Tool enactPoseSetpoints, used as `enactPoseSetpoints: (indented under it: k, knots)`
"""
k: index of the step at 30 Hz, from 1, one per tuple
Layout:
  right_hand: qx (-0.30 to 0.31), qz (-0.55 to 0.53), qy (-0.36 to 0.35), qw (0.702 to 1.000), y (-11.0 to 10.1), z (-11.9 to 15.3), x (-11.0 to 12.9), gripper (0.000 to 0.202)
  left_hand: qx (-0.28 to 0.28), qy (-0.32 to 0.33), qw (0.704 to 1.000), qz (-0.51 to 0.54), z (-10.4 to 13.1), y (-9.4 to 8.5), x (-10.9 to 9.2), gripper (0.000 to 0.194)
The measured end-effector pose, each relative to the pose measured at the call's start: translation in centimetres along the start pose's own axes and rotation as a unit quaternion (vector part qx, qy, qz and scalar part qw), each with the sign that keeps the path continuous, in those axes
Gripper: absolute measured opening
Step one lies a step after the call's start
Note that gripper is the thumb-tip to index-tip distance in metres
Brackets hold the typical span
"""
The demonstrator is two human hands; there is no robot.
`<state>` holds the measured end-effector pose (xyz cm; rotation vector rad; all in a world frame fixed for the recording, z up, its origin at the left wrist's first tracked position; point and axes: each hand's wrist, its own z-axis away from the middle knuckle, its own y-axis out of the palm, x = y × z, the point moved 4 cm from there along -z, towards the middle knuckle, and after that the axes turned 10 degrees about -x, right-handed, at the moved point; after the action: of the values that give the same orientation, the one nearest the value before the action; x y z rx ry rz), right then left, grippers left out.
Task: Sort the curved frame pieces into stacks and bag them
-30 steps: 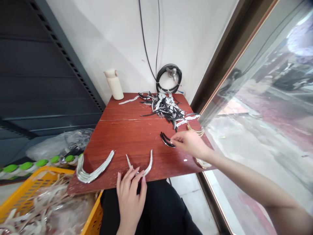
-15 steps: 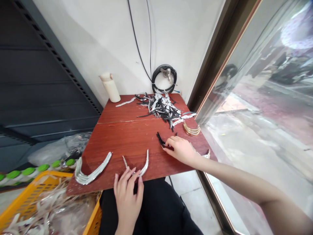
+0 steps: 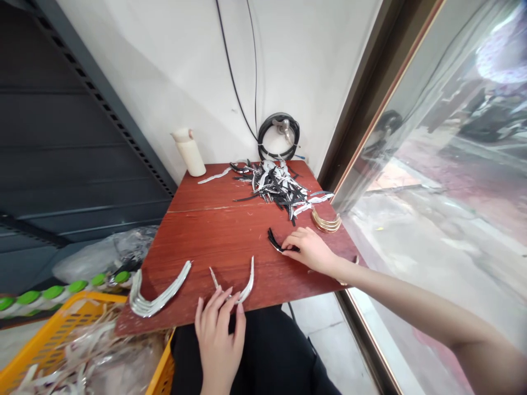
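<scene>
My left hand (image 3: 220, 323) lies at the near edge of the red-brown table with its fingers stretched out. Its fingertips rest over the middle of a curved silver-white strip (image 3: 248, 286), hiding that part; both ends stick up beyond them. My right hand (image 3: 310, 249) is bent round a small bundle of black curved strips (image 3: 274, 240), thumb and fingertips closed on it. One end of the bundle shows to the left of the fingers. Several silver-white curved strips (image 3: 158, 303), nested together, lie to the left of my left hand.
At the back is a tangled pile of black and silver strips (image 3: 274, 186). Gold curved strips (image 3: 327, 224) lie at the right edge. A cream flask (image 3: 191, 156) and a coiled black cable (image 3: 263, 137) are by the wall. A yellow basket (image 3: 88, 299) stands at lower left.
The view has shifted slightly. My right fingertips have closed in on the black strips. My left hand stays over the silver-white strip.
</scene>
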<state>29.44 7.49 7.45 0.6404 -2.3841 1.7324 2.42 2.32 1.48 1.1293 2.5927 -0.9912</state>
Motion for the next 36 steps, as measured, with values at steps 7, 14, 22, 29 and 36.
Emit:
enactPoseSetpoints:
  k: [7,14,22,29,36]
  knots:
    - [0.02,-0.06,0.027,0.998,0.0,-0.4,-0.4,0.02,0.006,0.004,1.0,-0.004,-0.1,-0.1,-0.2,0.025]
    - [0.054,-0.066,0.044,0.995,0.3,-0.5,-0.7,0.023,0.005,0.009,1.0,-0.004,-0.2,-0.2,-0.3,0.026]
    - [0.049,-0.057,0.05,0.996,0.3,-0.1,-0.6,0.018,0.007,0.002,1.0,0.001,-0.1,-0.4,-0.3,0.026]
    - [-0.006,-0.024,-0.007,1.0,-0.4,-0.3,0.7,0.012,0.002,-0.009,1.0,0.012,-0.2,-0.5,-0.2,0.024]
    - [-0.093,-0.173,-0.137,0.971,-6.2,2.0,9.8,0.013,0.004,-0.013,1.0,0.016,-0.2,-0.4,-0.3,0.025]
